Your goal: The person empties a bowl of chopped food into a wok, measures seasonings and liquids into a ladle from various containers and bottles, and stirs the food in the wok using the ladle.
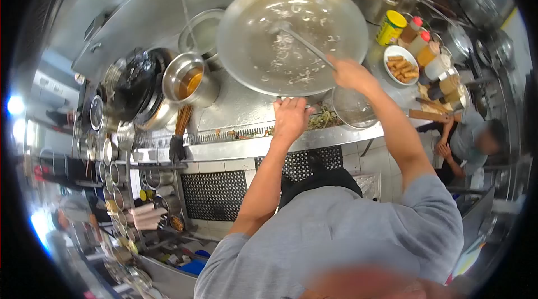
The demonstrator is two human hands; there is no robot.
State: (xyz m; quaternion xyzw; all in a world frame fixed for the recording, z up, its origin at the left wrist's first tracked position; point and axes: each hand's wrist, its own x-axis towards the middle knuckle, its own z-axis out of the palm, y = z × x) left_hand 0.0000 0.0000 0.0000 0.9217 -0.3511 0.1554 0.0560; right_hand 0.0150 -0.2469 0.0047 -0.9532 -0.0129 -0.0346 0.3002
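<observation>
A large wok (232,66) stands on the steel range, holding clear bubbling liquid. My right hand (354,76) is closed around the handle of a ladle (307,45), whose bowl dips into the liquid near the middle of the wok. At the near rim, my left hand (291,117) lies palm down with its fingertips touching the edge and its thumb apart. Green and brown scraps (323,118) lie on the range just right of that hand. Below my right forearm sits a round strainer or clear bowl (354,109); I cannot tell which.
Left of the wok are a steel pot (193,89) of brown liquid, a bamboo brush (181,122) and dark stacked pans (137,86). To the right are a white dish (401,66) of fried rolls, a yellow tin (391,28) and several bottles. A person (473,136) sits at the far right.
</observation>
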